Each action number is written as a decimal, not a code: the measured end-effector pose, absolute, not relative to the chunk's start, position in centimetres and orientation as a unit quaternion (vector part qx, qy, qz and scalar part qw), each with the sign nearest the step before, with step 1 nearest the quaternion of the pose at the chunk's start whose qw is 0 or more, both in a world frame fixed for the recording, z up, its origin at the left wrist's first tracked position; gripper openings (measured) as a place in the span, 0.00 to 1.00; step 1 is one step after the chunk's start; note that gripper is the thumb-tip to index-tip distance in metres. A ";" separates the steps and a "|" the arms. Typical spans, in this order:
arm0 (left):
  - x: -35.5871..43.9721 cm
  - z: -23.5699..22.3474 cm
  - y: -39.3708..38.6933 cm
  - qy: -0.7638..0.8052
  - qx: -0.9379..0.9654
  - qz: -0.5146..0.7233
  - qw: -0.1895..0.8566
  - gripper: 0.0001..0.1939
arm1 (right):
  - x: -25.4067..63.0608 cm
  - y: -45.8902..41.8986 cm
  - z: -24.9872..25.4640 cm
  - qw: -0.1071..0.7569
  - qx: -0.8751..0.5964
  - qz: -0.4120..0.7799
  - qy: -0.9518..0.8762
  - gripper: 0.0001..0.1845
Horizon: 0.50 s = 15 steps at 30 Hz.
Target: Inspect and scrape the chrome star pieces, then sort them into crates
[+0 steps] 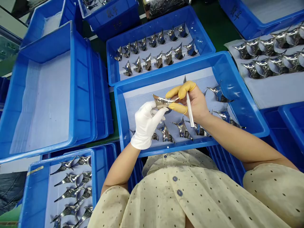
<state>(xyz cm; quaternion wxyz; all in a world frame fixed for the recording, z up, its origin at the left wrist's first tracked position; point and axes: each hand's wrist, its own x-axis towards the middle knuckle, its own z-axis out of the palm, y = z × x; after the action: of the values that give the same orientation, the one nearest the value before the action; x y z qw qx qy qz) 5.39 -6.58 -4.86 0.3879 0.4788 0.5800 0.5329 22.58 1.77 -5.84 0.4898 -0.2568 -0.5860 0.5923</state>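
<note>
Head view: on my feed, one shiny metal piece (161, 102) is held up at mid-frame, over the blue bin (249, 110).
White-gloved left hand (145, 123) pinches its left side; yellow-capped fingers (178, 108) of the right hand (196, 99) meet its right end, a knife (189, 110) tucked in that grip, blade toward the top. I judge the piece is being worked or checked; the next move calls for a firm left pinch and careful blade.

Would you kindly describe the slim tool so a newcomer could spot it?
Find the blue tray just beyond the spotted shirt. Above it, the right hand, wearing yellow finger covers, holds the slim tool. Its straight, silvery handle and pointed tip set it apart from the curved, shiny metal pieces around it.
</note>
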 end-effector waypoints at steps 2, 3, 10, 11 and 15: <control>5.6 -5.2 -7.2 0.585 0.528 0.528 0.315 0.14 | 22.3 1.8 -6.2 0.511 -0.260 0.593 -0.565 0.39; 5.6 -5.4 -7.3 0.584 0.548 0.526 0.285 0.14 | 22.2 1.8 -6.3 0.514 -0.255 0.597 -0.561 0.39; 6.0 -6.4 -6.7 0.562 0.617 0.509 0.212 0.21 | 22.2 1.7 -6.1 0.485 -0.245 0.633 -0.551 0.39; 6.0 -6.4 -6.6 0.560 0.623 0.505 0.208 0.21 | 22.2 1.6 -6.1 0.484 -0.243 0.636 -0.550 0.39; 6.1 -6.3 -6.8 0.547 0.632 0.514 0.192 0.18 | 22.1 1.3 -6.2 0.486 -0.233 0.641 -0.547 0.37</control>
<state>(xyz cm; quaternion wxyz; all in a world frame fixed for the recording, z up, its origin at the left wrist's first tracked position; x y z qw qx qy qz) 6.14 -6.76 -6.27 0.1922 0.6323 0.5469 0.5139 22.12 1.30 -6.16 0.4859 -0.2332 -0.5466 0.6408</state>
